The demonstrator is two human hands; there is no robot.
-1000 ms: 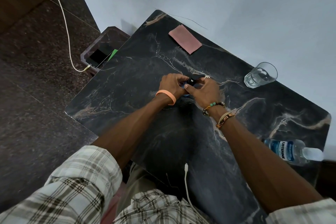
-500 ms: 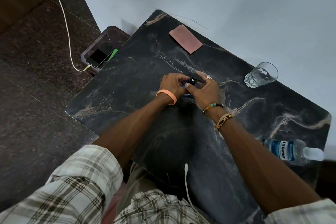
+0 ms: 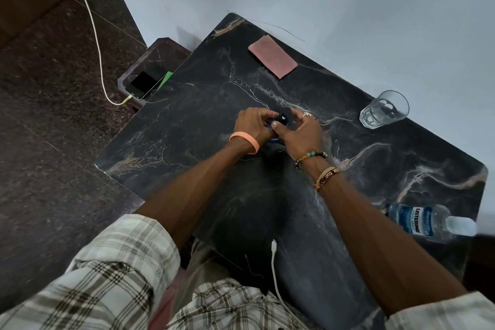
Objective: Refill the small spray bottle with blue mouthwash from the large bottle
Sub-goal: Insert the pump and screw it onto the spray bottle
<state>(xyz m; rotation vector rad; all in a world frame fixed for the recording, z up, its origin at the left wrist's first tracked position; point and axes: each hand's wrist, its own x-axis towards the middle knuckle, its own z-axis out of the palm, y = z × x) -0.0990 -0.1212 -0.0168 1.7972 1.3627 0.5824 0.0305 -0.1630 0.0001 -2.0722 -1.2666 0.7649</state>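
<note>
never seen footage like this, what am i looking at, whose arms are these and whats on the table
No machine: a person wears a head camera, so the picture looks down along their own arms. Over the dark marble table, the left hand and right hand both grip the small spray bottle; fingers hide most of it, only its dark top shows. The large mouthwash bottle sits by the right edge. A clear glass stands near the wall, a pink rectangle farther back. A phone on a cable rests on a lower ledge at left.
</note>
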